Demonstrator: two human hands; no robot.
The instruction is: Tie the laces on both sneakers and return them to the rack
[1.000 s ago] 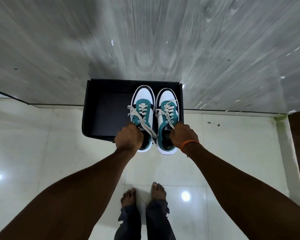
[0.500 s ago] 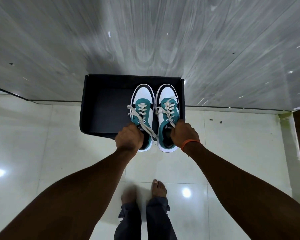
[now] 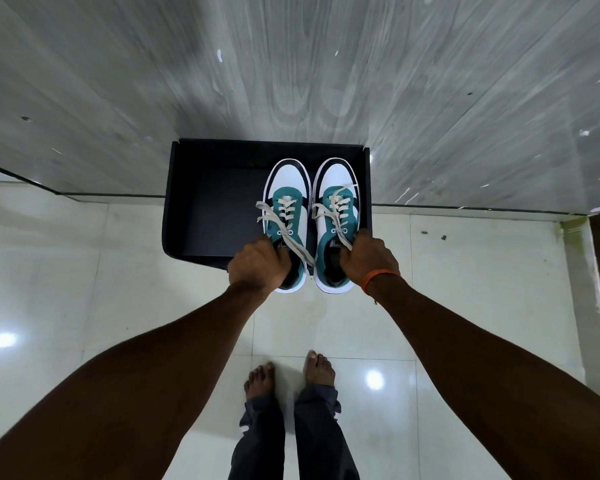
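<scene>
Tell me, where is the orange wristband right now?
The orange wristband circles the right wrist, just behind the right hand gripping the right sneaker by the black rack.

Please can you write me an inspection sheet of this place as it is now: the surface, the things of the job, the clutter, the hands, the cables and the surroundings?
Surface: glossy pale tiled floor, with light glare spots.
Job's things: left sneaker and right sneaker, teal, white and black, side by side with toes over the black rack and heels past its front edge; laces loose, not tied.
Clutter: a few small dark specks on the floor right of the rack.
Hands: left hand grips the left sneaker's heel opening; right hand, orange band on the wrist, grips the right sneaker's.
Cables: nothing seen.
Surroundings: grey wood-grain wall behind the rack; bare feet below.
</scene>
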